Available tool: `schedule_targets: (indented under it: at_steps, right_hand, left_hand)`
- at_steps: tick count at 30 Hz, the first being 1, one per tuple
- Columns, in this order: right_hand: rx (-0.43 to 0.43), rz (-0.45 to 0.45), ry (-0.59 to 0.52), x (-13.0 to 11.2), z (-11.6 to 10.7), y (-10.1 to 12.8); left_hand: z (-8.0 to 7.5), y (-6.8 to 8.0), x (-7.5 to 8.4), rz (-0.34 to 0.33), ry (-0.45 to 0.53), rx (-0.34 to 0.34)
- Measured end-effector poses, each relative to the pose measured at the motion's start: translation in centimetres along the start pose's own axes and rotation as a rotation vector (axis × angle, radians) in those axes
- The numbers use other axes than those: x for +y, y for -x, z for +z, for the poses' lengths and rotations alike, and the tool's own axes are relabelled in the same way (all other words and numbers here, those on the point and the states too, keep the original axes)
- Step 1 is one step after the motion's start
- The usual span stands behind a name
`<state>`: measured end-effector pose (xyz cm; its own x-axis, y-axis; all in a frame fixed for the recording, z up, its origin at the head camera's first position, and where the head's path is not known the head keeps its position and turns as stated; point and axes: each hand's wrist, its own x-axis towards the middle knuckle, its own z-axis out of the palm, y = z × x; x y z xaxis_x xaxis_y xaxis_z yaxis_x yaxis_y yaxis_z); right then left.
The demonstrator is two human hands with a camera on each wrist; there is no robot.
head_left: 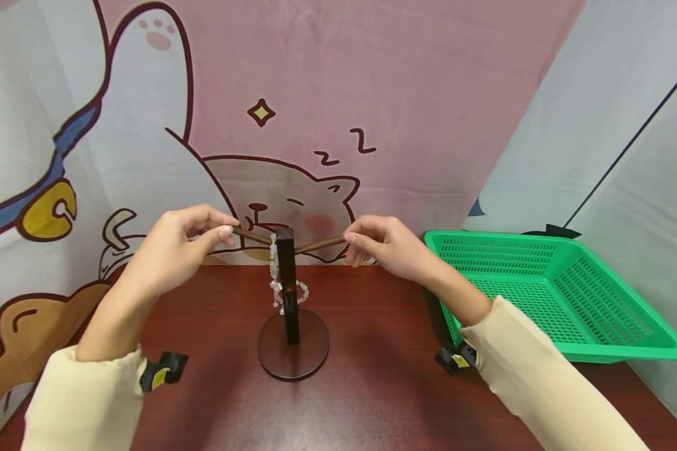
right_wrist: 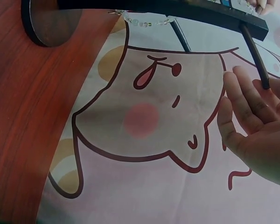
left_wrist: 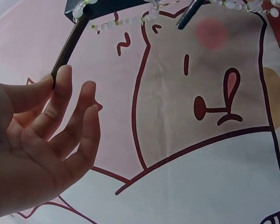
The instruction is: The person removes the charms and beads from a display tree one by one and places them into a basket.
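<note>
A dark wooden jewelry stand [head_left: 287, 269] rises upright from a round base [head_left: 293, 363] on the table. Thin rods stick out to both sides near its top. My left hand [head_left: 188, 250] pinches the end of the left rod [head_left: 254, 235] between thumb and index finger. On the other side, my right hand [head_left: 388, 245] pinches the tip of the right rod [head_left: 320, 244]. A clear beaded bracelet [head_left: 274, 263] hangs from the left rod close to the post. Lower down, another beaded bracelet [head_left: 303, 292] shows beside the post. A lower rod [right_wrist: 179, 35] appears in the right wrist view.
A green plastic basket [head_left: 558, 347] stands at the right of the reddish-brown table [head_left: 367, 376]. Behind the stand hangs a pink cloth [head_left: 429, 94] printed with cartoon animals. Dark straps with yellow patches sit at both cuffs.
</note>
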<state>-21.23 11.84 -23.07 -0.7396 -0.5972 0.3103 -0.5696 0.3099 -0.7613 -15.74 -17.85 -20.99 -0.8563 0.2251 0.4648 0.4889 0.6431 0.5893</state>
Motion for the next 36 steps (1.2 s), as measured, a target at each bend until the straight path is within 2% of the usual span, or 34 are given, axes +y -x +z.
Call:
schedule_targets:
  at_steps: [9, 21, 29, 36]
  right_hand:
    - [-0.014, -0.024, -0.027, -0.5, 0.4, 0.5]
    - [-0.011, -0.035, 0.001, -0.9, 0.4, 0.6]
    - [-0.009, -0.032, -0.007, -0.9, 0.3, 0.6]
    - [-0.009, -0.036, -0.002, -0.7, 0.4, 0.5]
  left_hand:
    - [-0.4, -0.9, -0.3, -0.078, -0.022, -0.034]
    - [0.2, -0.7, -0.2, -0.09, -0.043, 0.025]
    - [0.1, 0.2, -0.3, -0.144, 0.012, -0.028]
    - [1.0, 2.0, -1.0, -0.186, -0.027, 0.033]
